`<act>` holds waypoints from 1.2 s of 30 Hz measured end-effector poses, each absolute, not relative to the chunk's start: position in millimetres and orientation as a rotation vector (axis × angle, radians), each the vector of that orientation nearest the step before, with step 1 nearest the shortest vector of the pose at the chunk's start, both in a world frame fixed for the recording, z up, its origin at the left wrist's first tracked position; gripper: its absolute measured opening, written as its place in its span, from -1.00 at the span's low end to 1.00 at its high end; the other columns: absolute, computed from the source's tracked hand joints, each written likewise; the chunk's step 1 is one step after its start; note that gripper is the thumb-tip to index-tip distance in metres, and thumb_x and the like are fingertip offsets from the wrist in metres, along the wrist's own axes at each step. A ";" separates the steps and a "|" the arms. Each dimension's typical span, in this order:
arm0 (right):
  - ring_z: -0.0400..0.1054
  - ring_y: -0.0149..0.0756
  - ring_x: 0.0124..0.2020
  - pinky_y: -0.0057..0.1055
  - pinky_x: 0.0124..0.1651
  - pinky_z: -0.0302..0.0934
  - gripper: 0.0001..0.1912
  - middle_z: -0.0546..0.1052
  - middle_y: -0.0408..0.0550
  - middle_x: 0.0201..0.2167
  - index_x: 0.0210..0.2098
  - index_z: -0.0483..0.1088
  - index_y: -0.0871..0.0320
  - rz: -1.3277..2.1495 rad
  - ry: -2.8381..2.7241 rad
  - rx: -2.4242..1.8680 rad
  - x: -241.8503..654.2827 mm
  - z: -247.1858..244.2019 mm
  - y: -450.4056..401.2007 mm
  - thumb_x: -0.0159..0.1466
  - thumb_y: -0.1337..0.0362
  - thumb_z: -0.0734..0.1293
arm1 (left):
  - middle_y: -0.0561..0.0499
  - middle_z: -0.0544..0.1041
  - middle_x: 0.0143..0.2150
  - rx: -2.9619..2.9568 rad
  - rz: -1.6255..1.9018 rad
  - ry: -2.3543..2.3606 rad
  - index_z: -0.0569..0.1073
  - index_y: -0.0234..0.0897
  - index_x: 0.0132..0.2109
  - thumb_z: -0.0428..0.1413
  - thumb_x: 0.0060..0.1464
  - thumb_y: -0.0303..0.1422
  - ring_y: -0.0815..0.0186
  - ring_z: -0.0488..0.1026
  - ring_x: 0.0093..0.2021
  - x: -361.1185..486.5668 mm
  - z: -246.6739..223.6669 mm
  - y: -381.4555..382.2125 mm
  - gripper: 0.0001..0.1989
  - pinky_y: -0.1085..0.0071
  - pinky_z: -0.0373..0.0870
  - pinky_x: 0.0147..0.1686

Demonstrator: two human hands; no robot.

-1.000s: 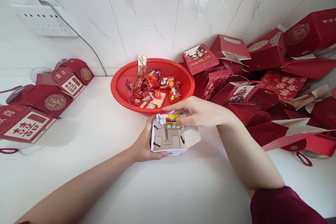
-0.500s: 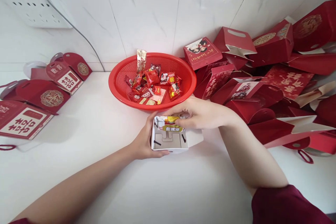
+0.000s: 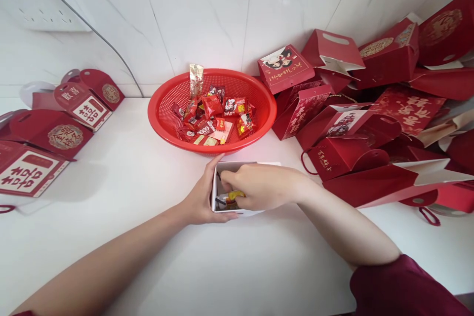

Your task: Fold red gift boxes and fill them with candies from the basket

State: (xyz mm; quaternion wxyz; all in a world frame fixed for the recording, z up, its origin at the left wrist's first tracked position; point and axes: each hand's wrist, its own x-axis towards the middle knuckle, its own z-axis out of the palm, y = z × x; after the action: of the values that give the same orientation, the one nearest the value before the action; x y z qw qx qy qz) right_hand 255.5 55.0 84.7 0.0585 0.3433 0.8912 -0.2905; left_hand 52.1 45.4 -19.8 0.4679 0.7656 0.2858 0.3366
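Observation:
A small white-lined box (image 3: pixel 234 165) stands open on the white table, its mouth facing up. My left hand (image 3: pixel 202 198) is wrapped round its left end, thumb on the near side and fingers on the far side. Inside the box, my right hand (image 3: pixel 257 185) has its fingers on a yellow and white candy packet (image 3: pixel 230 199) that lies low against the near wall. Part of the packet and some fingertips are hidden. Just beyond the box sits a red mesh basket (image 3: pixel 163 131) of wrapped sweets (image 3: pixel 212 106), among them a tall gold sachet (image 3: pixel 196 80).
Red folded gift boxes (image 3: pixel 65 136) stand in a row at the left. On the right, a heap of red gift boxes (image 3: pixel 344 155) leans up toward the tiled wall (image 3: pixel 207 15). A grey cable (image 3: pixel 92 29) runs down from a white power strip (image 3: pixel 40 5).
My right hand has lowered the candy packet from the box's far rim down into the box, toward its near wall. The left hand keeps its hold. The view has shifted slightly.

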 end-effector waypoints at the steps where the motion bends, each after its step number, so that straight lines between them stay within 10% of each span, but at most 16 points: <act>1: 0.32 -0.32 -0.50 -0.41 -0.52 0.01 -0.87 0.55 -0.03 -0.35 -0.24 0.41 0.15 -0.861 2.673 1.027 253.9 82.9 55.5 0.22 0.28 0.30 | -0.21 0.18 0.30 1.888 0.825 0.695 -0.23 -0.09 0.44 0.41 -0.19 -0.22 -0.13 0.27 0.25 52.0 -19.4 45.6 0.24 -0.03 0.25 0.23; 21: 0.31 -0.33 -0.55 -0.40 -0.49 -0.05 -0.70 0.58 0.03 -0.45 -0.26 0.61 0.21 -0.563 2.601 0.962 247.9 65.2 63.4 0.16 0.50 0.25 | -0.25 0.17 0.34 1.890 0.831 0.687 -0.24 -0.11 0.45 0.40 -0.17 -0.20 -0.16 0.22 0.30 53.2 -17.2 45.1 0.24 -0.06 0.23 0.25; 28: 0.40 -0.41 -0.41 -0.48 -0.34 0.17 -0.74 0.61 -0.09 -0.31 -0.22 0.56 0.18 -1.147 2.859 0.873 276.5 118.4 62.7 0.35 0.36 0.21 | -0.26 0.21 0.30 1.857 0.861 0.637 -0.19 -0.12 0.43 0.40 -0.18 -0.23 -0.16 0.27 0.26 54.5 -19.4 46.9 0.20 -0.10 0.26 0.22; 36: 0.48 -0.33 -0.25 -0.45 -0.16 0.26 -0.74 0.62 -0.03 -0.21 -0.06 0.51 0.19 -0.830 2.955 1.437 268.9 140.4 158.7 0.36 0.32 0.23 | -0.20 0.18 0.30 1.769 0.855 0.644 -0.19 0.03 0.43 0.41 -0.20 -0.24 -0.13 0.24 0.27 53.2 -23.7 45.5 0.21 -0.18 0.24 0.23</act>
State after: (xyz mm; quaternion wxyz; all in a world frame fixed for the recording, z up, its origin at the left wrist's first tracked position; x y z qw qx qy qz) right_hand 268.9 158.7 140.4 -0.1231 0.4208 0.8653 -0.2430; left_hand 53.2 45.5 -23.7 0.5113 0.7353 0.2677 0.3554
